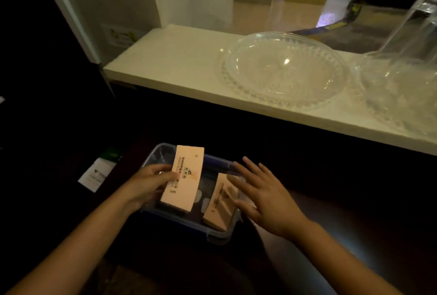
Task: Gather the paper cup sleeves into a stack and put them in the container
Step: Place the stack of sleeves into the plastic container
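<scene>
The left hand (151,183) pinches a stack of sleeves (183,177) by its long edge, holding it above the container's (212,235) 9 o'clock side. The right hand (262,195) is spread flat and released over a second stack (221,200) leaning inside at 3 o'clock. The sleeves look light, stiff card and likely slippery, so squeezing across both long edges should keep them together.

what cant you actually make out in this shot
- Head view: print on the sleeve stack in the left hand is too small to read.
- Floor of the container: hidden by both stacks and darkness.
- Second stack: partly covered by the open right hand.
- Inverted glass: cut off by the right edge.
</scene>
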`<state>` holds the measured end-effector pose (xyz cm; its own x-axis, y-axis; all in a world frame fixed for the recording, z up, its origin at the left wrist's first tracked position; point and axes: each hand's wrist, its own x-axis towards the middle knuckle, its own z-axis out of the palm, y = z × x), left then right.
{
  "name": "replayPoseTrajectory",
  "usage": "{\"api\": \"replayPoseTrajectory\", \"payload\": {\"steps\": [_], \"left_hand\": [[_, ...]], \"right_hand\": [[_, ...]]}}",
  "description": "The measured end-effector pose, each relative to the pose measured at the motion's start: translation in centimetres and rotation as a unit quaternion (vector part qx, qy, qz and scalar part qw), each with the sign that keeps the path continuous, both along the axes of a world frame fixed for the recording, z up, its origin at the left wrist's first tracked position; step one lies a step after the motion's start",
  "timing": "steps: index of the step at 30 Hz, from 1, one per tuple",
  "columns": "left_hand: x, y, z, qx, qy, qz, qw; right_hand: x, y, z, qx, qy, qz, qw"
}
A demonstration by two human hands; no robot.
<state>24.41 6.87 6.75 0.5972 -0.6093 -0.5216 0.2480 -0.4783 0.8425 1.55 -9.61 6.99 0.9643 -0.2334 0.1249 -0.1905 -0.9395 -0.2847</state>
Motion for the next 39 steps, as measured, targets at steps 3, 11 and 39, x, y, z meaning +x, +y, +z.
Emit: {"api": "replayPoseTrajectory", "payload": {"steps": [3, 11, 39], "left_hand": [[2.0, 0.1, -2.5, 0.043, 0.020, -0.010, 0.999], [1.7, -2.8, -5.7, 0.130, 0.032, -0.082, 0.988], [-0.9, -4.6, -4.6, 0.169, -0.088, -0.217, 0.957]], "right_hand": [[0.7, -0.2, -1.1, -0.094, 0.108, 0.092, 0.985], [2.0, -0.2, -2.7, -0.114, 0.170, 0.144, 0.968], [2.2, -0.1, -2.4, -0.075, 0.163, 0.131, 0.975]]}}
